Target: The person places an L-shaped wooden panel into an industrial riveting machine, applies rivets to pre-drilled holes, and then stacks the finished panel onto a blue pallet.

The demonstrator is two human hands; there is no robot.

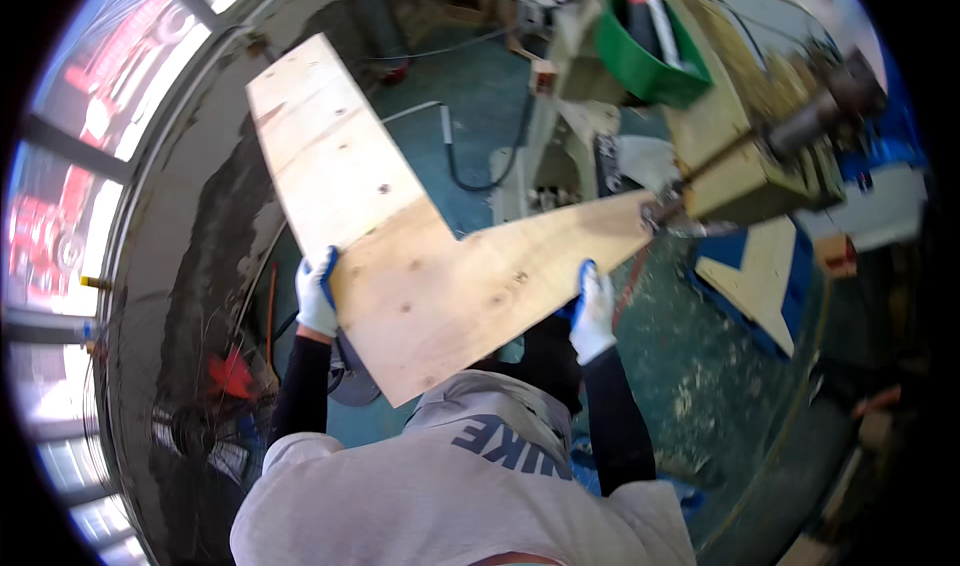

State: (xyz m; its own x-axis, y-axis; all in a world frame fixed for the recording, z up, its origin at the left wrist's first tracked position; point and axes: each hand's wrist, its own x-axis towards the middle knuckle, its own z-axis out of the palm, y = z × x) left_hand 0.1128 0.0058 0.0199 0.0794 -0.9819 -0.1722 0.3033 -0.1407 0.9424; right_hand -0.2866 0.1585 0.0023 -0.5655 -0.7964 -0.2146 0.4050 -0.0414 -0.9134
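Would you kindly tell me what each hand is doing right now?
Left hand: closed on the pale L-shaped plywood panel.
Right hand: closed on the panel's opposite edge.

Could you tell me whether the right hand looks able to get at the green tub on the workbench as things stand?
Probably not. The right hand grips the edge of the L-shaped plywood panel, as does the left hand, and the green tub sits well beyond the panel's far end.

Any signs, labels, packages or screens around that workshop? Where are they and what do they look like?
Signs behind the windows: far left, red and white panels, blurred.
Print on the grey shirt: bottom centre, dark blue letters.
No packages or screens that I can make out.
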